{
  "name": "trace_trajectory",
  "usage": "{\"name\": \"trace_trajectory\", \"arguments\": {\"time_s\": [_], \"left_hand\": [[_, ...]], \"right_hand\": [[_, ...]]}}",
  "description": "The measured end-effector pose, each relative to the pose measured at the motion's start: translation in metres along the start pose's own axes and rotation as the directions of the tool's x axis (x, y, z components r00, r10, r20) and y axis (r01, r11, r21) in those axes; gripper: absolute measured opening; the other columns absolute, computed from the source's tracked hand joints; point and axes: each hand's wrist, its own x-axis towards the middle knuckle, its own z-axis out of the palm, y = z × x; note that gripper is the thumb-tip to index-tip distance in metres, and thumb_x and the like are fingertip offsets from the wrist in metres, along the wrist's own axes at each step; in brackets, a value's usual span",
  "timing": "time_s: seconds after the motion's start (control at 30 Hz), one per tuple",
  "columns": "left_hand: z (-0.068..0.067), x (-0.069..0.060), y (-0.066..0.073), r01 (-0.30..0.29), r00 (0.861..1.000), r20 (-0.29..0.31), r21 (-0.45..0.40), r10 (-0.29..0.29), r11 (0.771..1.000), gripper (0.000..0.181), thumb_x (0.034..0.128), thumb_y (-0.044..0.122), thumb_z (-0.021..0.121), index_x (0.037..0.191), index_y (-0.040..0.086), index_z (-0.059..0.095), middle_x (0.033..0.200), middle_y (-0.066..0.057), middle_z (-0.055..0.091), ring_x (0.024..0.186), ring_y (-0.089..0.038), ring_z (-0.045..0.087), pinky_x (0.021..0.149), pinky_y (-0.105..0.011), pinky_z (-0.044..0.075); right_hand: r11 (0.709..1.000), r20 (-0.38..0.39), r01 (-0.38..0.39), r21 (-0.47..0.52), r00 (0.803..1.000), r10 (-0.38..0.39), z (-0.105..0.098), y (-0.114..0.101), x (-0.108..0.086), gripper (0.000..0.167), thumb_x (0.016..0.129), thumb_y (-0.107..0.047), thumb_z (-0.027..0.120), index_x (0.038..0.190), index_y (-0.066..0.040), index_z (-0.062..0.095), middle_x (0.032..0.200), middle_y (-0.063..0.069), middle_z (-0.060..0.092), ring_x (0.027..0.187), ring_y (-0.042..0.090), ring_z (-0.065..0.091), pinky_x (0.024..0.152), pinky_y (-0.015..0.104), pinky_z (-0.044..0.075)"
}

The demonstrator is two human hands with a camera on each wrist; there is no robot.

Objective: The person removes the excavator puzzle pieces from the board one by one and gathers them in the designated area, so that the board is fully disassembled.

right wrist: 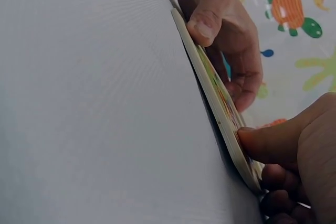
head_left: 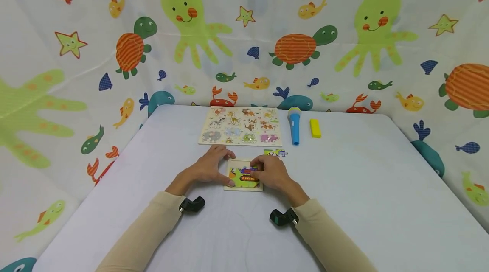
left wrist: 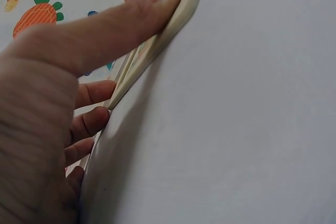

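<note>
1. While your left hand (head_left: 212, 165) grips the puzzle board (head_left: 240, 164) along its left side, thumb on the lower-left corner, your right hand (head_left: 273, 171) bends its fingers onto the right part; whether they pinch a piece, I cannot tell.
2. Your board lies on the tabletop (head_left: 237, 229), just below the frame's centre.
3. Above it, you have an animal puzzle (head_left: 240, 126).

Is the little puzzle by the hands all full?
Not full: bare wood shows along the far side of the small jigsaw tray, and a green jigsaw piece lies outside it.
</note>
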Motion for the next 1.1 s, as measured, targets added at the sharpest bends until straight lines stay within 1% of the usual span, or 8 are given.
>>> {"name": "trace_trajectory", "arguments": {"time_s": [0.1, 0.2, 0.3, 0.43, 0.6, 0.73, 0.83, 1.1], "left_hand": [[0.0006, 0.0006, 0.0018, 0.019, 1.0, 0.002, -0.005, -0.019, 1.0, 0.083, 0.0626, 0.063, 0.088, 0.129, 0.023, 0.058, 0.122, 0.001, 0.051, 0.141, -0.025, 0.031, 0.116, -0.055, 0.033], [0.0006, -0.0017, 0.0023, 0.044, 0.999, 0.006, -0.003, -0.044, 0.999, 0.084, 0.0619, 0.063, 0.089, 0.129, 0.024, 0.059, 0.125, 0.001, 0.052, 0.148, -0.027, 0.026, 0.119, -0.057, 0.028], [0.0005, -0.0034, 0.0028, 0.045, 0.999, 0.003, -0.001, -0.045, 0.999, 0.083, 0.0625, 0.063, 0.089, 0.13, 0.023, 0.059, 0.125, 0.001, 0.053, 0.15, -0.028, 0.024, 0.12, -0.058, 0.027], [-0.0002, -0.0047, 0.0038, 0.032, 0.999, -0.002, -0.003, -0.032, 0.999, 0.083, 0.0635, 0.062, 0.088, 0.13, 0.022, 0.059, 0.125, 0.0, 0.053, 0.148, -0.03, 0.027, 0.118, -0.059, 0.029], [-0.0011, -0.0024, 0.0038, 0.035, 0.999, -0.001, 0.001, -0.035, 0.999, 0.082, 0.0634, 0.062, 0.088, 0.13, 0.024, 0.059, 0.125, 0.001, 0.052, 0.149, -0.028, 0.026, 0.118, -0.058, 0.028], [0.0001, -0.0008, 0.0025, 0.026, 1.0, -0.005, 0.002, -0.026, 1.0, 0.082, 0.0632, 0.062, 0.088, 0.13, 0.023, 0.059, 0.126, 0.0, 0.053, 0.15, -0.028, 0.024, 0.12, -0.057, 0.027], [0.0012, -0.0001, 0.0012, 0.022, 1.0, -0.006, 0.005, -0.022, 1.0, 0.083, 0.0629, 0.063, 0.088, 0.13, 0.023, 0.059, 0.126, 0.0, 0.053, 0.15, -0.028, 0.024, 0.12, -0.057, 0.027], [0.0029, 0.0004, -0.0016, 0.028, 1.0, -0.004, 0.013, -0.028, 1.0, 0.084, 0.0626, 0.063, 0.088, 0.13, 0.024, 0.059, 0.127, 0.0, 0.053, 0.15, -0.028, 0.024, 0.12, -0.057, 0.027]], "right_hand": [[1.0, 0.003, -0.012, -0.019, 1.0, 0.012, -0.001, -0.0006, -0.0009, 0.017, 0.09, -0.021, 0.077, 0.104, -0.013, 0.074, 0.076, -0.002, 0.056, 0.073, 0.015, 0.052, 0.066, 0.03, 0.04], [0.998, 0.004, -0.014, -0.057, 1.0, 0.014, 0.0001, -0.0037, -0.0023, 0.016, 0.091, -0.022, 0.077, 0.104, -0.014, 0.073, 0.082, -0.003, 0.056, 0.077, 0.015, 0.051, 0.068, 0.03, 0.041], [0.994, -0.017, -0.001, -0.114, 1.0, -0.001, 0.0011, -0.0064, -0.0037, 0.016, 0.09, -0.023, 0.078, 0.102, -0.015, 0.071, 0.092, -0.003, 0.054, 0.084, 0.015, 0.05, 0.073, 0.031, 0.043], [0.987, -0.048, 0.017, -0.161, 0.999, -0.025, 0.003, -0.0071, -0.0045, 0.015, 0.09, -0.022, 0.078, 0.1, -0.015, 0.07, 0.102, -0.002, 0.051, 0.093, 0.016, 0.049, 0.079, 0.032, 0.046], [0.988, -0.062, 0.03, -0.148, 0.997, -0.039, 0.003, -0.0057, -0.0039, 0.016, 0.09, -0.021, 0.078, 0.102, -0.013, 0.07, 0.109, 0.001, 0.053, 0.1, 0.018, 0.051, 0.086, 0.036, 0.049], [0.995, -0.079, 0.032, -0.094, 0.996, -0.039, 0.0008, -0.0056, -0.0047, 0.024, 0.087, -0.019, 0.08, 0.107, -0.008, 0.071, 0.109, 0.002, 0.057, 0.1, 0.02, 0.054, 0.091, 0.04, 0.05], [0.997, -0.086, 0.032, -0.068, 0.996, -0.038, -0.0006, -0.0056, -0.0049, 0.029, 0.086, -0.019, 0.081, 0.11, -0.006, 0.071, 0.106, 0.003, 0.058, 0.097, 0.021, 0.055, 0.091, 0.041, 0.049], [0.996, -0.073, 0.024, -0.085, 0.997, -0.03, 0.0001, -0.0041, -0.0045, 0.033, 0.087, -0.021, 0.081, 0.114, -0.006, 0.071, 0.106, 0.004, 0.059, 0.096, 0.021, 0.054, 0.092, 0.042, 0.049]]}}
